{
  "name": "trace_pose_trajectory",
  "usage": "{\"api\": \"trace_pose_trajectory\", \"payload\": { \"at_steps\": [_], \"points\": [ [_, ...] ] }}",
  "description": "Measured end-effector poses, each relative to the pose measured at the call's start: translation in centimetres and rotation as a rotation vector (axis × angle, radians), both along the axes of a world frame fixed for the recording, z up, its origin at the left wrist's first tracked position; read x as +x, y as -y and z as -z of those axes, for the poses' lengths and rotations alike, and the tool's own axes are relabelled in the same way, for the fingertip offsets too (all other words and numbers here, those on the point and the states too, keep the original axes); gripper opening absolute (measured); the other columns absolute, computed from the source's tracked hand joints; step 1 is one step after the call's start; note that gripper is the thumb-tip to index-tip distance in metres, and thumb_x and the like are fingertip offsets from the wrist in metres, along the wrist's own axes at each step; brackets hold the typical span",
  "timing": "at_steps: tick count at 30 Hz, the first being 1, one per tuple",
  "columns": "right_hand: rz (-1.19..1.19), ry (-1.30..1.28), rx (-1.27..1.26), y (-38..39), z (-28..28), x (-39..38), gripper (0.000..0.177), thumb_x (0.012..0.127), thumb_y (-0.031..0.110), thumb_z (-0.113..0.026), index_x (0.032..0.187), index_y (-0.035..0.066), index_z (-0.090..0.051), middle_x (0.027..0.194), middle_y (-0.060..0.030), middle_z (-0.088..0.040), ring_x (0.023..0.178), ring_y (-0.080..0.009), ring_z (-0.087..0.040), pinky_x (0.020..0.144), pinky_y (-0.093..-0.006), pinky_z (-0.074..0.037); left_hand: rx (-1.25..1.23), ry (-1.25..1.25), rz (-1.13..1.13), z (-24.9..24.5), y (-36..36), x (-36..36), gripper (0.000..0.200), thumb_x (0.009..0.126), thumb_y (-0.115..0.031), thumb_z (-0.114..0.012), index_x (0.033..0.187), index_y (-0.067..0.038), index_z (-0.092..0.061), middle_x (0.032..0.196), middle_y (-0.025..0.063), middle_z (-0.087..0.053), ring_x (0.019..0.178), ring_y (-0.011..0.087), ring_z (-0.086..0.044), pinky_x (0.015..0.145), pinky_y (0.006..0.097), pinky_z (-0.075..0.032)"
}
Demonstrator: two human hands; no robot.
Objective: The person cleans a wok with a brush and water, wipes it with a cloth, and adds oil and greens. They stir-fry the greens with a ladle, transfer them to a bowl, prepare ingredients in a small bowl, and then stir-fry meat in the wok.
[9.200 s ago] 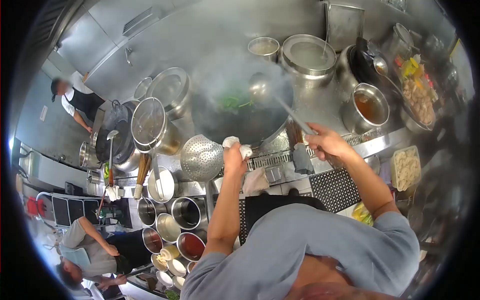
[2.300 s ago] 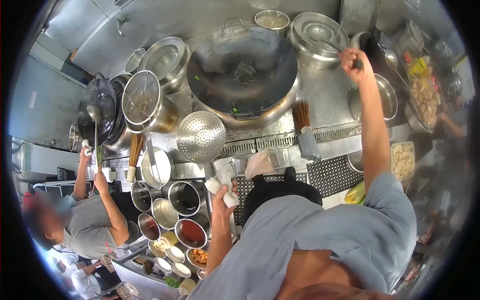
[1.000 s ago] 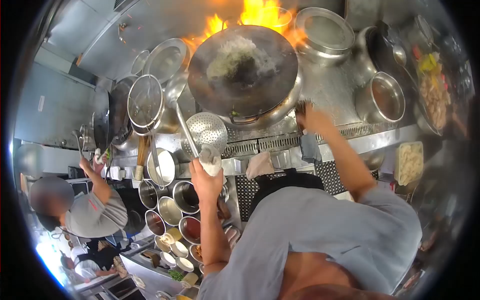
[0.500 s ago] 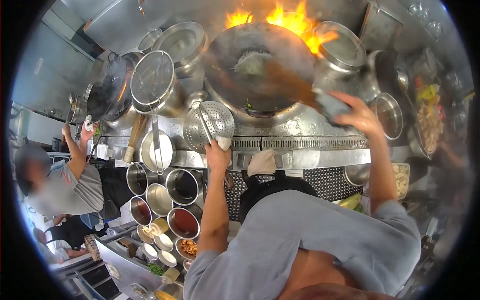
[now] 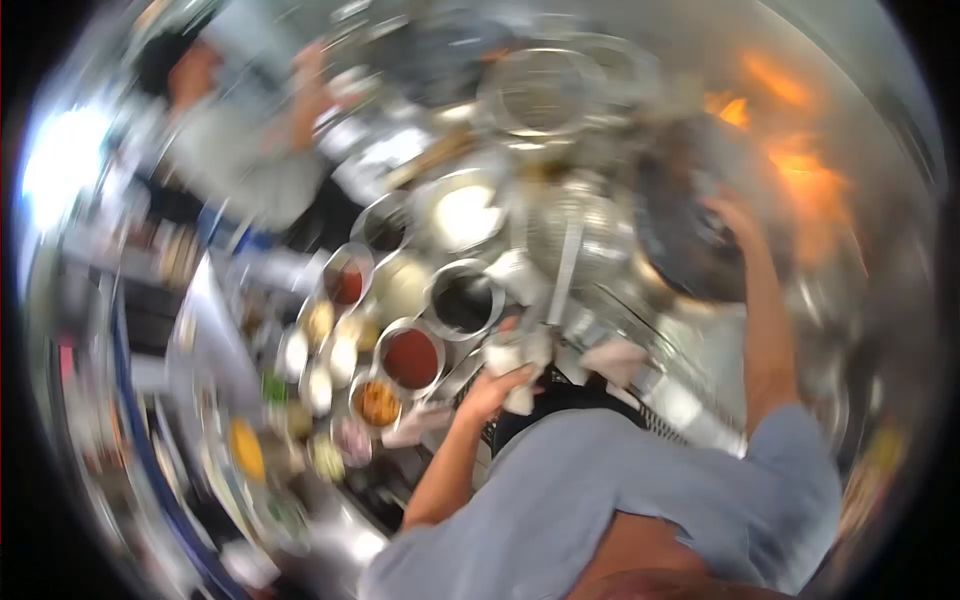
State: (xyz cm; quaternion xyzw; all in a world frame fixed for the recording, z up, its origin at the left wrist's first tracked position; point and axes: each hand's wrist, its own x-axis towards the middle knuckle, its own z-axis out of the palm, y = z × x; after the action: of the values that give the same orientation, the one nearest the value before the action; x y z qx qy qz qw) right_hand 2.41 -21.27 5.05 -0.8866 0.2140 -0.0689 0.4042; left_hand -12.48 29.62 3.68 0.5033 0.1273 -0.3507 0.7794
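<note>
At the upper left of the frame a co-worker [image 5: 240, 165] in a pale top stands, badly blurred, with a glaring white light [image 5: 65, 170] at the far left. Near the upper middle is a round strainer [image 5: 545, 92], smeared; below it and to the left sits a bowl [image 5: 433, 232] with a bright white middle. Around the centre metal pots [image 5: 466, 337] stand close together, one with dark liquid [image 5: 463, 300], another with red sauce [image 5: 411, 358]. Orange-brown pieces [image 5: 377, 403] lie just below, small white bowls [image 5: 319, 390] to their left. A blue strip [image 5: 150, 430] slants down the lower left, a yellow shape [image 5: 247, 450] to its right. A pinkish folded cloth [image 5: 615, 360] shows right of centre.
</note>
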Motion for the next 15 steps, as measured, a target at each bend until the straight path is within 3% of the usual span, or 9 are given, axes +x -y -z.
{"api": "trace_pose_trajectory", "payload": {
  "at_steps": [1,2,3,4,5,7,10,13,15],
  "points": [
    [-0.006,-0.059,0.306,-1.2,1.2,1.4,0.057,0.079,0.036,-0.066,0.122,0.000,-0.055,0.107,-0.0143,-0.064,0.096,-0.0246,-0.061,0.080,-0.0348,-0.049,-0.039,-0.163,0.056,1.8,-0.7,-0.5,0.061,0.086,-0.021,-0.066,0.137,-0.008,-0.036,0.119,0.0116,-0.053,0.100,0.0233,-0.058,0.074,0.0384,-0.055],
    [0.030,-0.132,0.593,-2.3,2.3,2.7,0.056,0.082,0.036,-0.064,0.124,0.001,-0.054,0.111,-0.0139,-0.062,0.101,-0.0253,-0.060,0.085,-0.0334,-0.047,-0.046,-0.160,-0.028,1.0,-0.8,-0.9,0.048,0.087,-0.024,-0.065,0.123,0.002,-0.046,0.107,0.0148,-0.057,0.090,0.0273,-0.062,0.075,0.0453,-0.057],
    [-0.145,-0.143,0.378,-3.1,2.0,1.6,0.058,0.083,0.035,-0.063,0.129,0.001,-0.050,0.120,-0.0148,-0.058,0.107,-0.0249,-0.057,0.087,-0.0336,-0.046,-0.102,-0.052,-0.142,0.5,-0.8,-1.7,0.052,0.088,-0.029,-0.064,0.125,0.002,-0.043,0.108,0.0158,-0.056,0.092,0.0274,-0.062,0.074,0.0455,-0.057],
    [-0.023,-0.098,0.505,-9.0,-3.3,-2.6,0.060,0.082,0.031,-0.062,0.132,0.001,-0.047,0.128,-0.0168,-0.054,0.113,-0.0275,-0.054,0.093,-0.0363,-0.043,-0.181,-0.024,-0.176,0.0,-1.3,-2.4,0.057,0.090,-0.033,-0.060,0.134,-0.005,-0.037,0.113,0.0157,-0.053,0.090,0.0268,-0.061,0.074,0.0442,-0.057],
    [-0.233,-0.177,-0.019,-4.8,-0.8,-3.5,0.066,0.079,0.027,-0.064,0.135,-0.001,-0.043,0.135,-0.0196,-0.048,0.121,-0.0304,-0.048,0.101,-0.0380,-0.037,-0.251,0.076,-0.235,-0.5,-1.7,-3.0,0.060,0.092,-0.039,-0.057,0.141,-0.017,-0.030,0.117,0.0142,-0.051,0.087,0.0267,-0.061,0.074,0.0434,-0.057],
    [-0.417,-0.531,-0.431,-3.7,-5.5,-7.4,0.074,0.073,0.030,-0.064,0.136,-0.001,-0.042,0.135,-0.0280,-0.044,0.130,-0.0388,-0.037,0.108,-0.0430,-0.029,-0.340,-0.031,-0.307,-1.1,-2.9,-3.8,0.060,0.092,-0.047,-0.052,0.143,-0.027,-0.027,0.118,0.0124,-0.051,0.085,0.0265,-0.060,0.074,0.0429,-0.057],
    [-0.321,-0.610,-0.902,6.5,-2.6,-5.4,0.076,0.069,0.030,-0.067,0.134,-0.002,-0.045,0.134,-0.0278,-0.046,0.129,-0.0389,-0.040,0.107,-0.0419,-0.031,-0.367,-0.118,-0.299,0.7,-1.7,-2.7,0.065,0.091,-0.055,-0.046,0.140,-0.015,-0.030,0.119,0.0132,-0.051,0.085,0.0257,-0.061,0.073,0.0439,-0.057],
    [-0.254,-0.064,-0.230,10.8,0.5,-3.0,0.085,0.065,0.024,-0.073,0.136,-0.006,-0.036,0.134,-0.0252,-0.046,0.130,-0.0360,-0.038,0.108,-0.0367,-0.029,-0.326,-0.108,-0.207,0.7,1.4,-0.3,0.073,0.088,-0.064,-0.044,0.131,-0.005,-0.041,0.109,0.0132,-0.054,0.085,0.0245,-0.061,0.069,0.0418,-0.058],
    [-0.230,-0.428,-0.502,3.8,-2.1,-4.8,0.081,0.066,0.022,-0.071,0.135,-0.004,-0.037,0.131,-0.0236,-0.048,0.125,-0.0348,-0.041,0.104,-0.0371,-0.032,-0.336,-0.115,-0.200,0.2,3.0,0.3,0.074,0.087,-0.066,-0.044,0.130,-0.005,-0.042,0.104,0.0128,-0.055,0.084,0.0235,-0.061,0.069,0.0412,-0.058]
  ]
}}
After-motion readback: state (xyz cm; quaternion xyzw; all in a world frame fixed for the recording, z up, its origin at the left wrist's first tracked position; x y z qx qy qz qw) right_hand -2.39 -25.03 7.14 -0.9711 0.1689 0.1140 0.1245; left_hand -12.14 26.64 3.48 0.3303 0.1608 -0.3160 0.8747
